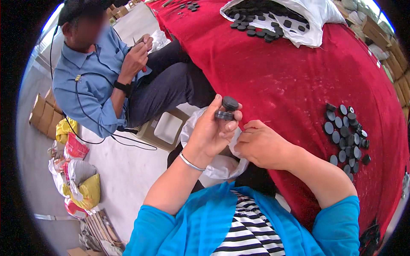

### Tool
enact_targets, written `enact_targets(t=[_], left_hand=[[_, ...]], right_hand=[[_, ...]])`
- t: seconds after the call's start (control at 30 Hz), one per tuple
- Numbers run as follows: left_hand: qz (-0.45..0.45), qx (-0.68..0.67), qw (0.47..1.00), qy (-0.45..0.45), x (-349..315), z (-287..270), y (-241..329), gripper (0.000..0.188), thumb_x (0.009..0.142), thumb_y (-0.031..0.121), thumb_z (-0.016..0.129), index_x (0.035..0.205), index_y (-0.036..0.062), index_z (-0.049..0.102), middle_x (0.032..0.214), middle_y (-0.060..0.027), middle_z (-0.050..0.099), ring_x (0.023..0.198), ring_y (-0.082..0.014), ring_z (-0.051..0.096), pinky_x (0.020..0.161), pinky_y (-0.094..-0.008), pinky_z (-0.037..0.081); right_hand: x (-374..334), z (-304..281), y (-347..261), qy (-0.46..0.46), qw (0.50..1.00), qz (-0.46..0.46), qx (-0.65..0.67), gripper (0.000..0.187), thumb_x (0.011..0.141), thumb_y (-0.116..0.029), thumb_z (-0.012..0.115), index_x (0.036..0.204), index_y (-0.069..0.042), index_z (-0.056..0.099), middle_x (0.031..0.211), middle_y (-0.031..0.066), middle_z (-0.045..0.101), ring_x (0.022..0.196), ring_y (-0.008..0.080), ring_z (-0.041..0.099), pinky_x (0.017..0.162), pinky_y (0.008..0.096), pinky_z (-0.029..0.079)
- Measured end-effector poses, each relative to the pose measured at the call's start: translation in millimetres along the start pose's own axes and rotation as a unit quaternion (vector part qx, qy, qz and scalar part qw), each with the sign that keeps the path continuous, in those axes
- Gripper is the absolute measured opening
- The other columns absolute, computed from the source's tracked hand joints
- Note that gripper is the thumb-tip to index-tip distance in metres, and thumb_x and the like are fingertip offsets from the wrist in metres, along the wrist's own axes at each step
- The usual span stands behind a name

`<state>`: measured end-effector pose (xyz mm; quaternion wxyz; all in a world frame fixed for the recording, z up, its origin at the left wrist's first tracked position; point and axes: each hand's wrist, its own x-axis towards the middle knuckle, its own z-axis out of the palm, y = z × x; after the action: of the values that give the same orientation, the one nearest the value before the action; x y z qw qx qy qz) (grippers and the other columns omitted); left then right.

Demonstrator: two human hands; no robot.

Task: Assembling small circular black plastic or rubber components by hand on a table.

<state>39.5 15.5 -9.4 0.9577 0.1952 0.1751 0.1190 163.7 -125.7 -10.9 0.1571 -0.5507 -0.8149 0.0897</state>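
My left hand point(207, 134) is closed around a few black round discs point(230, 103), held between thumb and fingers with the palm up. One disc sits on top and others lie edge-on below it. Close beside it, my right hand point(265, 147) pinches the edge of a white plastic bag point(232, 164), which hangs open in front of my lap. The inside of this bag is mostly hidden by my hands. On the red-covered table to my right lies a loose group of similar discs point(343, 132), some showing grey faces.
A white sack point(314, 21) spills many black discs onto the red cloth point(273, 81) at the far side. At the left, a seated co-worker point(92, 81) in a blue shirt handles something small. Filled bags point(81, 181) and cardboard boxes point(45, 113) stand on the floor.
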Motion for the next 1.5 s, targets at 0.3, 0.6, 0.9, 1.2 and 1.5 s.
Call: enact_targets(t=[0.3, 0.6, 0.9, 1.2, 1.5], left_hand=[[0.052, 0.049, 0.987, 0.144, -17.9, -50.8, -15.9, 0.049, 0.098, 0.041, 0.047, 0.109, -0.0058, 0.052, 0.084, -0.0105, 0.058, 0.058, -0.0080, 0.051, 0.040, -0.0139, 0.041], [0.134, 0.194, 0.949, 0.208, -34.9, -95.3, -33.8, 0.045, 0.094, 0.036, 0.055, 0.124, 0.0039, 0.043, 0.113, -0.0163, 0.056, 0.088, -0.0310, 0.067, 0.070, -0.0369, 0.055], [0.128, 0.329, 0.904, 0.240, -62.9, -107.9, -11.7, 0.040, 0.096, 0.030, 0.051, 0.124, 0.0016, 0.044, 0.112, -0.0129, 0.054, 0.098, -0.0299, 0.062, 0.075, -0.0381, 0.055], [0.365, 0.651, 0.662, 0.070, 50.2, -15.7, 48.8, 0.025, 0.093, 0.015, 0.055, 0.112, -0.0012, 0.058, 0.134, -0.0127, 0.048, 0.110, -0.0183, 0.056, 0.090, -0.0309, 0.047], [0.422, 0.816, 0.395, -0.026, 278.1, 28.5, 135.2, 0.041, 0.088, 0.023, 0.061, 0.118, -0.0040, 0.054, 0.132, -0.0262, 0.047, 0.122, -0.0398, 0.047, 0.102, -0.0416, 0.039]], right_hand=[[1.4, 1.5, 3.2, -0.026, 0.999, -0.012, -0.031, 0.014, 0.079, -0.016, 0.060, 0.091, -0.010, 0.064, 0.092, 0.0056, 0.060, 0.097, 0.0212, 0.057, 0.098, 0.0382, 0.036], [-1.9, 7.8, 2.3, 0.001, 0.997, -0.040, -0.072, 0.014, 0.080, -0.019, 0.059, 0.091, -0.014, 0.064, 0.088, 0.0039, 0.060, 0.094, 0.0202, 0.058, 0.098, 0.0380, 0.036], [0.5, 7.1, 1.2, -0.034, 0.994, -0.033, -0.098, 0.015, 0.087, -0.022, 0.056, 0.095, -0.013, 0.064, 0.092, 0.0045, 0.060, 0.096, 0.0204, 0.057, 0.097, 0.0392, 0.035], [-4.2, -12.7, 34.1, 0.229, 0.957, 0.172, -0.037, 0.030, 0.082, -0.024, 0.062, 0.107, -0.007, 0.061, 0.122, 0.0148, 0.053, 0.123, 0.0319, 0.046, 0.102, 0.0460, 0.033], [-1.7, -30.2, 48.7, 0.181, 0.930, 0.316, 0.042, 0.037, 0.079, -0.028, 0.067, 0.111, -0.010, 0.060, 0.124, 0.0138, 0.052, 0.122, 0.0298, 0.047, 0.100, 0.0464, 0.034]])
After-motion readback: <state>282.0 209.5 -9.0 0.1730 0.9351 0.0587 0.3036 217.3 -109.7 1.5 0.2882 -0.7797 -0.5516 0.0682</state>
